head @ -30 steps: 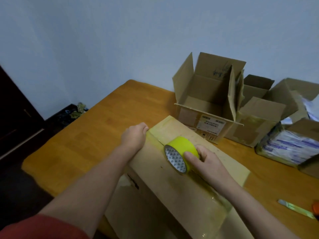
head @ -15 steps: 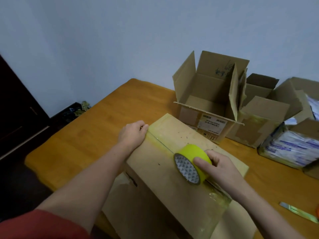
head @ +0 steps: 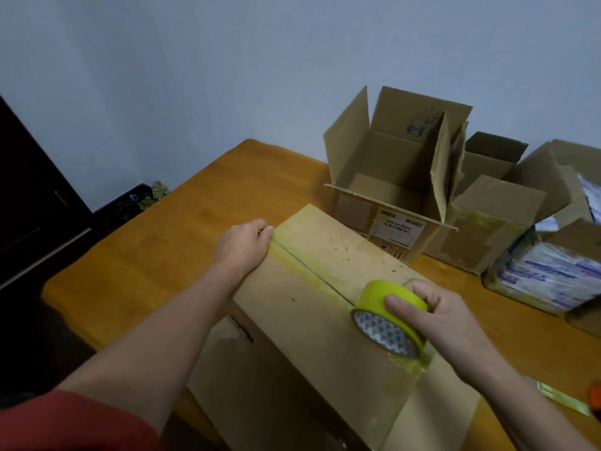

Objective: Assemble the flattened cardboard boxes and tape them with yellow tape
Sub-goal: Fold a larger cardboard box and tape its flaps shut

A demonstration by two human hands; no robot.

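**Q:** Nearest first. What is the right hand doing?

**A:** From my seat, the right hand is on top of the closed box, near its right end. The thumb lies on the near side of the yellow tape roll and the fingers curl over the far side. The roll is gripped on edge, right on the box's centre seam. I judge that feeds the tape straight down the join.

**Q:** And the tape itself?

**A:** A yellow strip lies along the seam from the roll to the box's left end.

**Q:** Left hand?

**A:** The left hand is at that left end. Its fingers are bunched together and curled over the edge, with the tips hidden. It is likely pinning the strip's start and bracing the box against the pull.

**Q:** Beyond the box?

**A:** An open box stands just behind it, flaps up, with more cartons to its right. Everything sits on the wooden table.

**Q:** Stage?

**A:** I'd say the seam run is mostly laid and the cut is not yet made.
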